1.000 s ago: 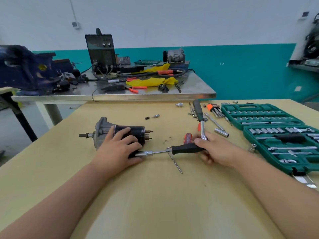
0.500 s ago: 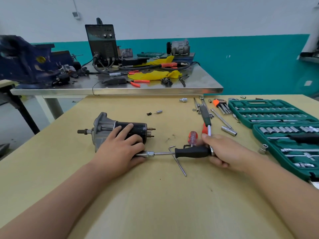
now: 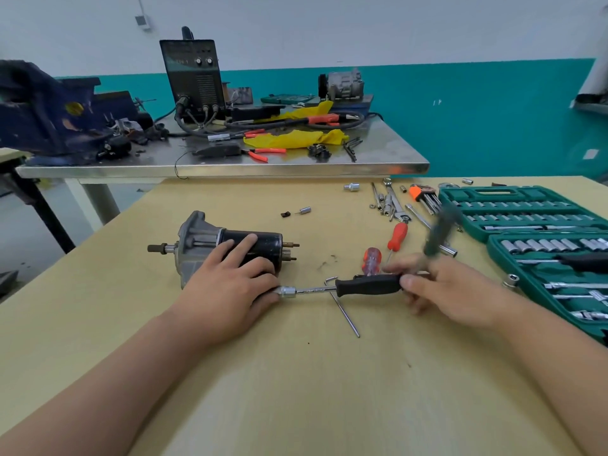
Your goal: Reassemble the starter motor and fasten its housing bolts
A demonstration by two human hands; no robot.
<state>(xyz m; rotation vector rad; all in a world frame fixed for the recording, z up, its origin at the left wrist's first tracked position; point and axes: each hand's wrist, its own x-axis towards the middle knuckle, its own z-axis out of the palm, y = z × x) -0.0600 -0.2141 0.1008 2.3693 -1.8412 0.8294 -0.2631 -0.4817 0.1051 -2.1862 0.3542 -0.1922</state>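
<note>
The starter motor (image 3: 197, 238), with a grey nose housing and a black body, lies on its side on the wooden table (image 3: 296, 390). My left hand (image 3: 227, 291) lies over the black body, fingers curled round it. A black-handled socket driver (image 3: 368, 285) lies level, its socket (image 3: 287, 291) at the motor's near side by my thumb. My right hand (image 3: 450, 291) holds the rear end of the driver's handle together with a green-handled ratchet (image 3: 439, 233), which sticks up and away and is blurred.
Two screwdrivers, red (image 3: 398, 236) and clear orange (image 3: 371, 260), and a long hex key (image 3: 345, 311) lie beside the driver. An open green socket set case (image 3: 526, 209) fills the right side. Loose sockets and a hex key set (image 3: 424, 197) lie beyond. A cluttered steel bench (image 3: 230, 169) stands behind.
The ratchet handle has swung to the right from the driver's rear end. My left hand stays on the motor and the driver stays in place.
</note>
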